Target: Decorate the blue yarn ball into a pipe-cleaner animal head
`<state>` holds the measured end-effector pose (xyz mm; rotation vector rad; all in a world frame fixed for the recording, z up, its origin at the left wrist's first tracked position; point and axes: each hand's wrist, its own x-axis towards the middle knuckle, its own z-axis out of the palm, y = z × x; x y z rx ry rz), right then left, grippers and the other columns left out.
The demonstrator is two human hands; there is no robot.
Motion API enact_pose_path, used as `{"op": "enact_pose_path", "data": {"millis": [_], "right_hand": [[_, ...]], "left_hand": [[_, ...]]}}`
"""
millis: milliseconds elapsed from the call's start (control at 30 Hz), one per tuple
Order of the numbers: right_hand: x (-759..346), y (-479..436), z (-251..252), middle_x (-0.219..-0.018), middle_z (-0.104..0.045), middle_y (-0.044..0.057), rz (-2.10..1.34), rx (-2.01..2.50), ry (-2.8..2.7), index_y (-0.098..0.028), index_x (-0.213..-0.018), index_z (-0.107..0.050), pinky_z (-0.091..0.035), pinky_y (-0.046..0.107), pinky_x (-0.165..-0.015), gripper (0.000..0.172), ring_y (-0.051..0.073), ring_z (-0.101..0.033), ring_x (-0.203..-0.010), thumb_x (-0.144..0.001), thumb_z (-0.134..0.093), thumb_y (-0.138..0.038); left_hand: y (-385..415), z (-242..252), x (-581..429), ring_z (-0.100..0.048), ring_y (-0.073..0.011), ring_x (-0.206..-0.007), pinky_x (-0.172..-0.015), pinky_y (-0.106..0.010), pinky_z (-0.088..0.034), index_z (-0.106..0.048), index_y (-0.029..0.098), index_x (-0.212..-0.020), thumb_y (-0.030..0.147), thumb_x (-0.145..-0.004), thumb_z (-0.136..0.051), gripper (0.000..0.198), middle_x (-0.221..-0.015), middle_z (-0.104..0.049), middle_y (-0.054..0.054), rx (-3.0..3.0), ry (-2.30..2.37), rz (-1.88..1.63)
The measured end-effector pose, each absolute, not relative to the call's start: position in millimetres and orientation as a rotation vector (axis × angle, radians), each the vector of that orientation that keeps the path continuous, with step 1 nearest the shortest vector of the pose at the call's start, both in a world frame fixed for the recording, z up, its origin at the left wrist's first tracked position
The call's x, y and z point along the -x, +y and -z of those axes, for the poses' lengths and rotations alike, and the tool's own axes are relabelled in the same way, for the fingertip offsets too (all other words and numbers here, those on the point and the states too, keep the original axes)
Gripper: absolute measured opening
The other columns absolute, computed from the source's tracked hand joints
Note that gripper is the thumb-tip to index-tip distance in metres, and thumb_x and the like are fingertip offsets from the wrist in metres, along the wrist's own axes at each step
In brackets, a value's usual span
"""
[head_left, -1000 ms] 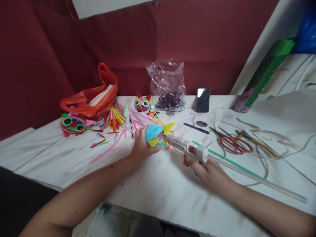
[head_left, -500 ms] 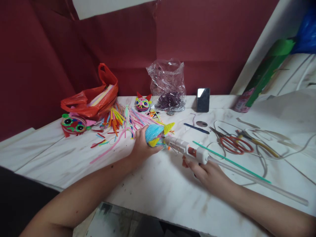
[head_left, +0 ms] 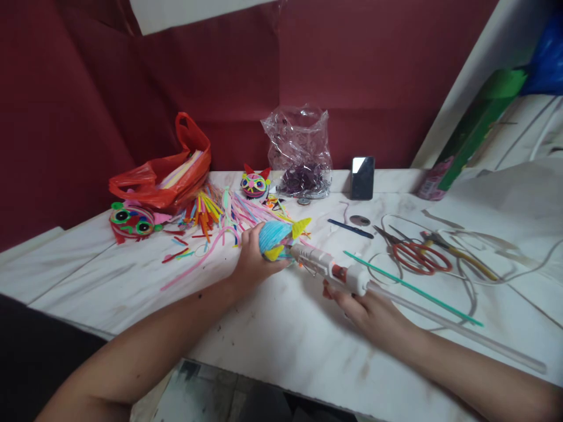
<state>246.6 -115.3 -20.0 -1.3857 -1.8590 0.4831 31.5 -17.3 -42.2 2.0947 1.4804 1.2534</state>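
My left hand [head_left: 255, 255] is closed around a blue pipe-cleaner figure [head_left: 275, 235] with two yellow ear-like points. Its far side is turned away from me. My right hand [head_left: 360, 308] grips a white hot glue gun [head_left: 323, 264], and a long clear glue stick [head_left: 457, 325] sticks out of the gun's rear. The nozzle meets the figure's right side between the yellow points; whether it touches cannot be made out. A green pipe cleaner [head_left: 409, 287] lies on the table just beyond the gun.
Red-handled scissors [head_left: 420, 258], yellow-handled pliers [head_left: 470, 258] and a cable lie at right. A phone [head_left: 362, 179] and a clear plastic bag [head_left: 303, 158] stand against the wall. At left are a red bag [head_left: 167, 176], loose pipe cleaners [head_left: 206, 211] and a finished-looking animal head [head_left: 132, 221].
The glue gun has shifted slightly left and tilted, its rear dropping a little with the glue stick. My left hand and the blue figure have hardly moved.
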Motion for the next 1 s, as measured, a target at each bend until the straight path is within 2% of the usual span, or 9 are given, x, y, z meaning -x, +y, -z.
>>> {"op": "enact_pose_path", "data": {"millis": [300, 400, 567, 700, 867, 1000], "right_hand": [[-246.7, -115.6, 22.1, -0.072, -0.071, 0.003, -0.473, 1.396, -1.838, -0.023, -0.073, -0.065, -0.054, 0.032, -0.069, 0.034, 0.023, -0.066, -0.072, -0.083, -0.040, -0.044], [-247.9, -114.5, 21.5, -0.069, -0.070, 0.004, -0.438, 1.456, -1.846, -0.023, -0.068, -0.064, -0.055, 0.034, -0.070, 0.037, 0.024, -0.066, -0.070, -0.082, -0.040, -0.047], [-248.6, -113.4, 23.0, -0.072, -0.072, 0.005, -0.425, 1.433, -1.839, -0.023, -0.073, -0.066, -0.055, 0.034, -0.071, 0.039, 0.023, -0.066, -0.069, -0.083, -0.038, -0.049], [-249.5, -114.2, 24.7, -0.064, -0.069, 0.004, -0.440, 1.527, -1.834, -0.023, -0.069, -0.066, -0.055, 0.033, -0.067, 0.042, 0.023, -0.065, -0.064, -0.082, -0.040, -0.053], [-247.6, -116.1, 27.8, -0.073, -0.072, 0.005, -0.443, 1.454, -1.830, -0.023, -0.074, -0.068, -0.055, 0.033, -0.070, 0.043, 0.023, -0.066, -0.070, -0.084, -0.038, -0.053], [-247.9, -114.2, 24.7, -0.072, -0.071, 0.005, -0.432, 1.459, -1.839, -0.023, -0.072, -0.068, -0.054, 0.033, -0.067, 0.042, 0.023, -0.065, -0.069, -0.083, -0.039, -0.052]], "left_hand": [[-13.3, 46.5, -31.4, -0.043, -0.0333, -0.120, -0.101, -0.049, -0.038, -0.036, 0.019, -0.131, 0.040, -0.049, -0.080, 0.096, -0.124, -0.040, -0.014, -2.116, 1.471, -1.291], [-13.4, 45.8, -30.8, -0.045, -0.0333, -0.119, -0.100, -0.049, -0.039, -0.037, 0.017, -0.131, 0.042, -0.048, -0.081, 0.097, -0.123, -0.041, -0.014, -2.131, 1.486, -1.284], [-15.1, 44.3, -30.7, -0.046, -0.0327, -0.117, -0.098, -0.049, -0.041, -0.037, 0.020, -0.130, 0.041, -0.049, -0.081, 0.094, -0.123, -0.042, -0.013, -2.145, 1.491, -1.284], [-14.9, 45.1, -31.3, -0.045, -0.0330, -0.118, -0.100, -0.049, -0.040, -0.038, 0.020, -0.130, 0.039, -0.047, -0.081, 0.096, -0.122, -0.043, -0.013, -2.127, 1.491, -1.307], [-14.1, 45.9, -31.0, -0.043, -0.0322, -0.120, -0.101, -0.049, -0.038, -0.036, 0.022, -0.131, 0.037, -0.049, -0.081, 0.095, -0.124, -0.039, -0.012, -2.101, 1.452, -1.293], [-13.8, 46.1, -31.0, -0.043, -0.0327, -0.121, -0.103, -0.049, -0.037, -0.036, 0.020, -0.131, 0.040, -0.048, -0.081, 0.097, -0.124, -0.039, -0.012, -2.098, 1.455, -1.299]]}}
